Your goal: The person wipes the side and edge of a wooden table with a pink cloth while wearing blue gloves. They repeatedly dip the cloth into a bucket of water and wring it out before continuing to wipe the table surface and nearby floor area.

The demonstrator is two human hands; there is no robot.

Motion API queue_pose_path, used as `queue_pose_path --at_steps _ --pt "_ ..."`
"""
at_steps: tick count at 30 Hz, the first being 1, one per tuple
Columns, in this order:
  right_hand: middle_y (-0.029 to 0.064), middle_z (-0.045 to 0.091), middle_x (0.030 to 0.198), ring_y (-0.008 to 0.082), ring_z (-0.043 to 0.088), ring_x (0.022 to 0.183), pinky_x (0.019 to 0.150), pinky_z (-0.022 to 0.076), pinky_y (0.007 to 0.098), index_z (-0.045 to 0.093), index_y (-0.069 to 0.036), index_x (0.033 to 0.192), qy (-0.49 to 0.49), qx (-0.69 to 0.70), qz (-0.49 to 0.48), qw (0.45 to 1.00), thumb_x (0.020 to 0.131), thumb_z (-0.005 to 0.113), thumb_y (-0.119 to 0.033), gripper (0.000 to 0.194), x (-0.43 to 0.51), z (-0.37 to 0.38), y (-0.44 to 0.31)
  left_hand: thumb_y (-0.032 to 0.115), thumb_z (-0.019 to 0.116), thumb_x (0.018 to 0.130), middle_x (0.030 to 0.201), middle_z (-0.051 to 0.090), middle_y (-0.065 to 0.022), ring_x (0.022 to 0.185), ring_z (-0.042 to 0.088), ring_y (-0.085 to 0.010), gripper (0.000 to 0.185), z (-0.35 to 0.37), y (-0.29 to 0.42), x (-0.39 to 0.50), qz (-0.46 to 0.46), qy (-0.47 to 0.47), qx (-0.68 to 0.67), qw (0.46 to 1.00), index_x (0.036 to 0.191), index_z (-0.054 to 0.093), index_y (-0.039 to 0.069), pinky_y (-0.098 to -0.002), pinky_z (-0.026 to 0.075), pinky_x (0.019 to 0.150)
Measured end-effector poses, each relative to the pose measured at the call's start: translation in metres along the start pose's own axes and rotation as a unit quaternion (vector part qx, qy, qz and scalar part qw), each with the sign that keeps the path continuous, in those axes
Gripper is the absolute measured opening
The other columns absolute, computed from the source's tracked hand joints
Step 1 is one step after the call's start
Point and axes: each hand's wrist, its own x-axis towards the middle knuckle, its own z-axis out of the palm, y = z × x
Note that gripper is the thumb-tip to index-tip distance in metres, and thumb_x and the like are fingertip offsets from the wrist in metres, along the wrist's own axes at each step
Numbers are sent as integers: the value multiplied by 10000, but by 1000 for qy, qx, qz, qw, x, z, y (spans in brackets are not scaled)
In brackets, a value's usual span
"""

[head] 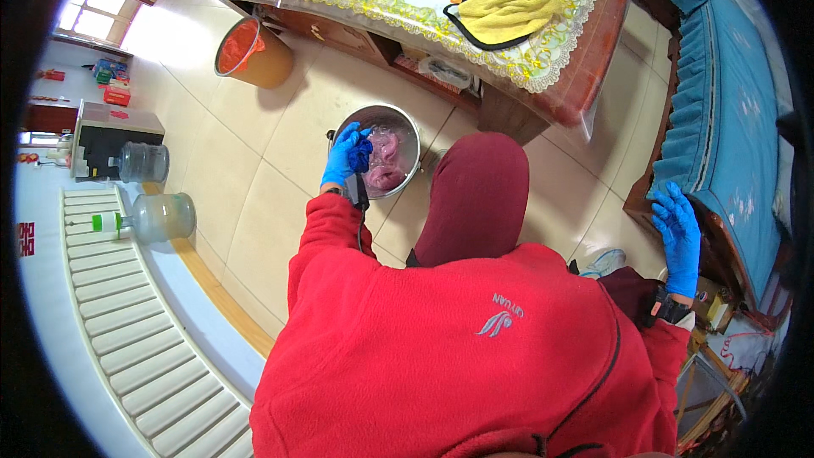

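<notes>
My left hand [342, 156], in a blue glove, grips a bunched dark blue cloth [360, 154] over the near-left rim of a metal bucket [413, 168]. Inside the bucket, a pink cloth [385, 176] lies in water with some bubbles. On the far right, my right hand [678, 235], also gloved in blue, is raised beside the wooden end of a sofa with a blue cover [731, 121]. Its fingers are loosely bent and hold nothing; whether they touch the sofa I cannot tell. A yellow towel with black edging [509, 0] rests on the table ahead.
The low wooden table [591, 76] under a lace-edged cloth stands ahead. A lined trash bin [267, 60] is on the tiled floor [210, 159] to the left. Water jugs [162, 216] and a white radiator [133, 305] line the left wall. My bent knee [480, 197] is beside the bucket.
</notes>
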Motion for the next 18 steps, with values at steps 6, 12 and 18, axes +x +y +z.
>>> queue_pose_path --at_steps 6,12,18 --pt "75 632 1331 146 625 1119 977 477 282 479 -78 1481 -20 -4 -6 1000 1034 510 -288 494 0 3 9 235 549 1015 736 585 -29 581 552 -169 206 11 19 -9 -57 47 47 996 1095 659 81 -321 463 530" --pt "102 631 1328 166 633 1124 985 494 307 479 -60 1470 -31 7 7 999 1021 536 -278 502 7 3 13 355 559 1012 714 596 -49 570 563 -192 303 21 29 -8 -31 136 81 987 1032 674 76 -347 494 538" --pt "86 623 1348 157 621 1112 969 478 297 467 -90 1486 -52 0 9 999 1005 560 -310 538 10 3 20 329 596 968 741 652 -97 620 629 -244 279 42 39 -15 -89 112 -18 990 916 669 65 -386 525 558"
